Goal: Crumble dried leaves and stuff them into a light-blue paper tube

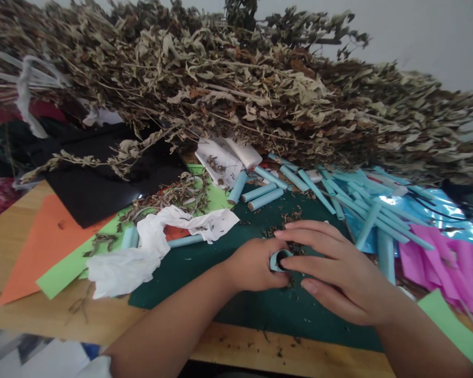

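My left hand [256,265] is wrapped round a short light-blue paper tube [275,261], whose open end faces up toward me. The inside of the tube looks dark. My right hand [339,273] reaches in from the right with fingers stretched and apart, one fingertip at the tube's rim. Whether that hand holds any bits of leaf I cannot make out. Crumbled dried leaves [291,218] lie scattered around both hands on a dark green mat [189,275].
A big bundle of dried leafy stalks [236,89] fills the back. Several blue paper tubes [266,199] lie behind my hands, more at right beside pink paper [443,257]. Crumpled white tissue [122,268], orange paper [47,241] and a black flat sheet [98,178] are at left.
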The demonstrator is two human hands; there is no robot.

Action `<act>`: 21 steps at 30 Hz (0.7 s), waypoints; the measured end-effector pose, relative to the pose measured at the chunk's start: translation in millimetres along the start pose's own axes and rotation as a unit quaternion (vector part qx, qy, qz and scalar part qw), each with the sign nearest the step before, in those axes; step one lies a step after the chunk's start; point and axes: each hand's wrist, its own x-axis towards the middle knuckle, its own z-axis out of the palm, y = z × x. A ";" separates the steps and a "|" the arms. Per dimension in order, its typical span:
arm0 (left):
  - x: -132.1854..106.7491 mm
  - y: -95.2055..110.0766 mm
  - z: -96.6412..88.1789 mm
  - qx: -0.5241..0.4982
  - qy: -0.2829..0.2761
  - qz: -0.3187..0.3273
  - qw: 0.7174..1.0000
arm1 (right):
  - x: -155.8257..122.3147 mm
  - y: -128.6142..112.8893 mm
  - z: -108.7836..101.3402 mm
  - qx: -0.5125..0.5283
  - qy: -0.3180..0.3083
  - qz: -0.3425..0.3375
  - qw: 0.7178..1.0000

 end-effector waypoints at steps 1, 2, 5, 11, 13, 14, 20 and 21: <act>-0.2 -0.3 0.2 -0.005 0.003 -0.005 1.000 | 0.5 -0.2 -0.2 0.000 -0.002 0.004 1.000; -0.3 -0.8 0.5 -0.013 0.006 -0.006 1.000 | 1.9 -0.9 0.1 -0.002 -0.009 0.012 1.000; -0.2 -3.4 1.8 -0.048 0.006 0.018 0.999 | 10.7 -5.0 3.3 -0.023 -0.065 0.055 0.996; 0.3 -5.6 2.8 -0.035 -0.001 0.036 0.999 | 21.8 -7.5 -0.4 -0.011 -0.104 0.061 0.993; -0.3 -3.9 1.8 -0.040 0.010 0.016 0.999 | 11.5 -4.8 -4.9 0.025 -0.025 0.060 0.998; -0.7 -3.0 1.3 -0.041 0.014 0.008 0.999 | 3.4 -3.5 -5.5 0.042 0.033 0.077 0.996; -2.4 -0.7 0.8 -0.056 0.020 0.005 0.998 | -49.3 -9.2 34.2 -0.048 0.017 0.290 0.956; -2.6 -0.7 0.7 -0.057 0.021 0.004 0.998 | -53.5 -12.8 44.5 -0.061 -0.037 0.311 0.948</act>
